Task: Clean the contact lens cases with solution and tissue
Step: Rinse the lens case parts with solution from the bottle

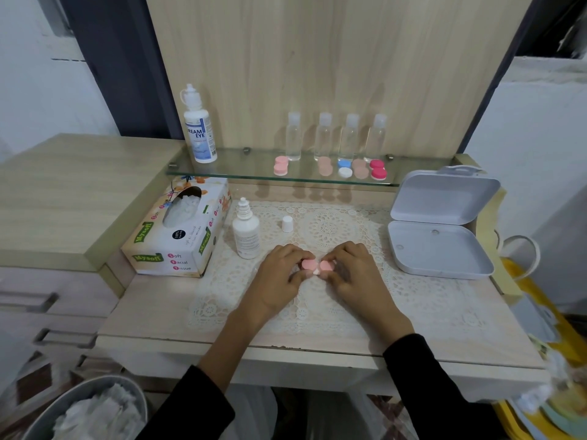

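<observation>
A pink contact lens case [316,267] lies on the lace mat [413,300] in the middle of the table. My left hand [279,274] grips its left cap and my right hand [352,274] grips its right cap. A small white solution bottle [246,231] stands uncapped just left of my hands, its white cap [287,223] behind them on the mat. The tissue box [178,236] lies at the left. Several more lens cases, pink [280,166], beige [325,166], blue and white [345,168] and magenta [378,169], sit on the glass shelf [241,168].
A large solution bottle [199,128] and several clear small bottles [324,136] stand on the shelf. An open grey box [440,230] lies at the right. A bin with used tissue [92,411] stands at lower left, yellow bags [536,312] at the right edge.
</observation>
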The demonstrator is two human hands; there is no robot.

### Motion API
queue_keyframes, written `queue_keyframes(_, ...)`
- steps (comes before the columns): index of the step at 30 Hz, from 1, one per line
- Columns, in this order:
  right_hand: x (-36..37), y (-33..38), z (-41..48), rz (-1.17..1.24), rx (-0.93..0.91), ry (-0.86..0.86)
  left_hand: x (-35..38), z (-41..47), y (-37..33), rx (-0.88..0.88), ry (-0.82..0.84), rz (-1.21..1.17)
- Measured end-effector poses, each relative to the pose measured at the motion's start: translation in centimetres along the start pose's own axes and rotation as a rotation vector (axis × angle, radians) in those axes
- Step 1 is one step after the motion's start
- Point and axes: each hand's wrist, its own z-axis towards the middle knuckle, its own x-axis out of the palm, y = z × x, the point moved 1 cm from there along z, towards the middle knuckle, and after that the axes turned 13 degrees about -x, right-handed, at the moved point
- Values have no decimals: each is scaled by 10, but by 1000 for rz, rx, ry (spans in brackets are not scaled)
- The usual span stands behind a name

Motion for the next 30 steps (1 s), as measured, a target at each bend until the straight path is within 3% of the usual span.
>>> queue_keyframes(17, 6, 11, 5, -157, 68, -63, -1, -1, -1, -6, -2, -8)
queue_keyframes(30, 7, 4, 2, 3, 70, -65, -1, -1, -1, -8, -8, -5)
